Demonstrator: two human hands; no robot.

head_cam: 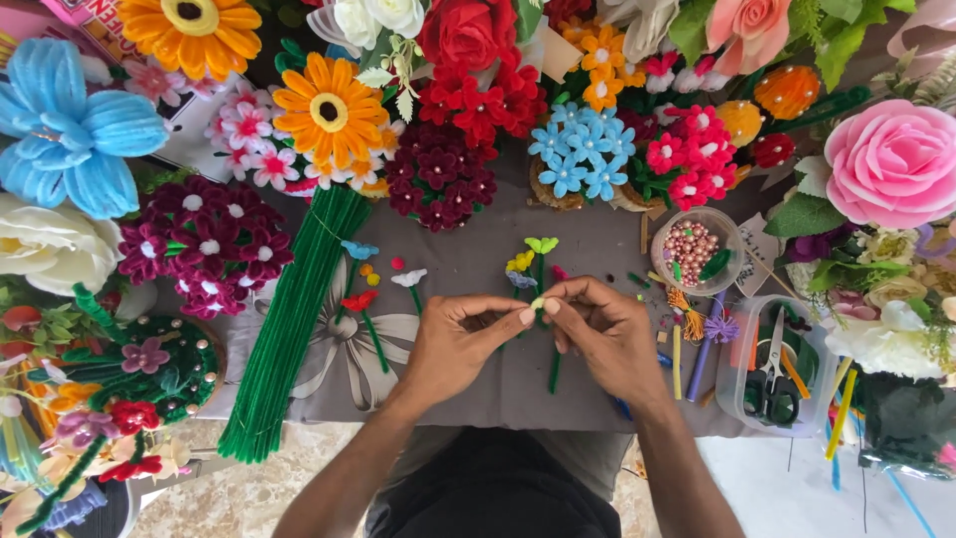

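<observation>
Small pale bud of fuzzy pipe-cleaner wire (538, 302) sits pinched between the fingertips of both hands, right where they meet over the grey cloth (468, 249). From my view, the left hand (460, 339) is closed narrow, thumb and forefinger nipping the bud from its side, and the right hand (602, 334) is curled the same way, nipping it from the other. A thin green stem (555, 371) hangs down below the right hand's palm; I cannot tell whether it joins the bud.

I judge the piece very light, soft on the surface and bendable at the core, so it should hold a shape but crush or kink under a hard squeeze. The best hold looks to be just under the bud, on the wire itself.

Just beyond the fingertips lie a few finished little flowers (533, 257) on stems. Out past the left hand lies a long bundle of green pipe cleaners (294, 319). Beyond the right hand stands a clear cup of pink beads (690, 249), and well to its outside a clear tub with scissors (772, 384).
</observation>
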